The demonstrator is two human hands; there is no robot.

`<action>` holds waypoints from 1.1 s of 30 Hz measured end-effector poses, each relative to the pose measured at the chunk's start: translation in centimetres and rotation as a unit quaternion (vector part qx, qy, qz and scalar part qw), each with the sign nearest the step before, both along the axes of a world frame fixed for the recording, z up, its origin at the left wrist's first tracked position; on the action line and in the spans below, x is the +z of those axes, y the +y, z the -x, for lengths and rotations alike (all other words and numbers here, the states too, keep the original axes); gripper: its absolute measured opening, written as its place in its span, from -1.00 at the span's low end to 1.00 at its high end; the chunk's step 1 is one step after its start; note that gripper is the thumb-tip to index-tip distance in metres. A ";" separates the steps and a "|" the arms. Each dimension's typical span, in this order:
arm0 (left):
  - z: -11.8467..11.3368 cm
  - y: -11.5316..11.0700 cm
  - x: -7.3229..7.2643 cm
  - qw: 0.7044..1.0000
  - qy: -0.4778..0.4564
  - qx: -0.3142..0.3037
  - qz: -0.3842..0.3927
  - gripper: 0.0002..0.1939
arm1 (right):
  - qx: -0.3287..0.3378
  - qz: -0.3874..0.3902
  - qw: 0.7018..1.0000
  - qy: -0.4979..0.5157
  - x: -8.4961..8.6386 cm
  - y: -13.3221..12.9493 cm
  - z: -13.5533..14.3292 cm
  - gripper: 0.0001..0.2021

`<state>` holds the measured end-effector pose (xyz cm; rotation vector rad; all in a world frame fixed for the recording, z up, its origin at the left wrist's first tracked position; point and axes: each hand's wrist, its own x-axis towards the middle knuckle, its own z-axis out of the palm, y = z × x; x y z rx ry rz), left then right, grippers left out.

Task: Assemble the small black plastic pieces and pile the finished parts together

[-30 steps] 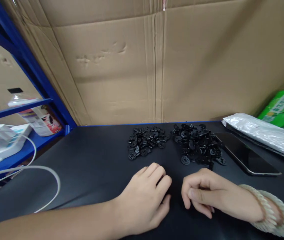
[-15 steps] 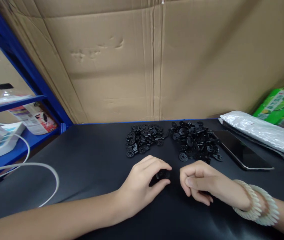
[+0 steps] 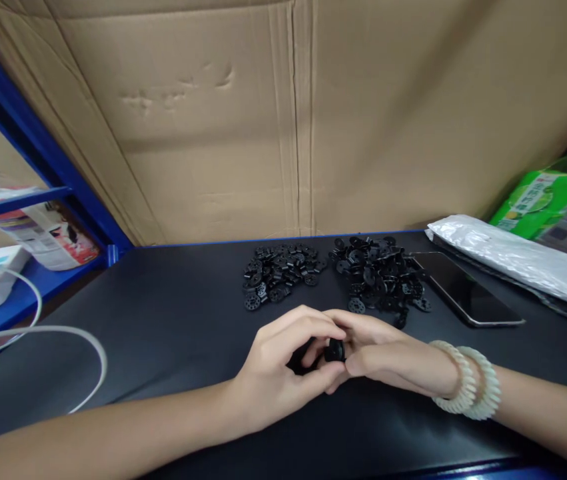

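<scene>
Small black part (image 3: 334, 350) sits between your two hands, at left fingertips. Your left hand (image 3: 276, 360) pinches it, thumb against forefinger; your right hand (image 3: 390, 353) lies to its right, fingers curled behind, grip hard to tell. Long axis mostly hidden.

"What's on the table (image 3: 178, 320)?"
"A phone (image 3: 468, 287). One pile of parts (image 3: 386, 273) just left of it, a second pile (image 3: 283, 270) farther left."
"And right of the phone?"
"A silver bag (image 3: 523, 253)."

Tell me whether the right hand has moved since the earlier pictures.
Yes: against the phone, the right hand has shifted left, toward the left hand.
</scene>
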<state>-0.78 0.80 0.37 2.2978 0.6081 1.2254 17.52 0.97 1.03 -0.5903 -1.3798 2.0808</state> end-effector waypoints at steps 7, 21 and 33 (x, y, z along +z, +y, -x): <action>-0.6 0.0 0.1 0.998 0.054 0.001 0.027 -0.78 | -0.019 0.047 0.999 0.004 -0.3 0.3 0.2 -0.62; -0.8 0.2 -0.1 0.999 0.035 -0.004 0.036 -0.81 | 0.023 0.052 0.998 0.034 -0.6 0.7 -0.1 -0.66; -0.8 0.4 -0.1 0.997 0.036 0.001 0.061 -0.78 | 0.025 0.052 0.998 0.032 -0.6 0.7 -0.2 -0.66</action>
